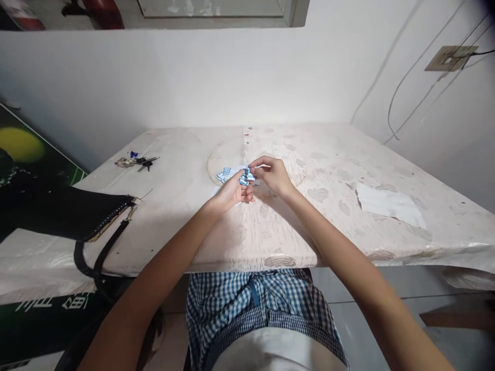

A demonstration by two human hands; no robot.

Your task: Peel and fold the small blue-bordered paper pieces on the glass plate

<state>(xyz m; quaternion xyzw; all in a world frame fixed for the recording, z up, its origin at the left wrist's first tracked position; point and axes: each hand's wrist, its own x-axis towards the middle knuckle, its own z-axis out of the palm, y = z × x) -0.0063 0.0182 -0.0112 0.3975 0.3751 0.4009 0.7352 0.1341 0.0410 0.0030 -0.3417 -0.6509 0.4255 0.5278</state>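
Observation:
A flat blue-and-white cutout piece [226, 175], paper or card by its look, is held a little above the middle of the table. My left hand [233, 190] grips it from below, thumb on top and fingers curled underneath. From the right, my right hand [273, 175] closes thumb and forefinger at the piece's right end, where blue stripes and a small dark part show. Whether it is one piece or several joined together is too small to make out. My fingers hide part of it.
The table [162, 226] has a plastic-covered cloth. Keys [145, 164] lie at the left, with a black bag [69, 211] and its strap near the left edge. A white paper sheet [390, 206] lies at the right. A white wall [185, 77] stands behind.

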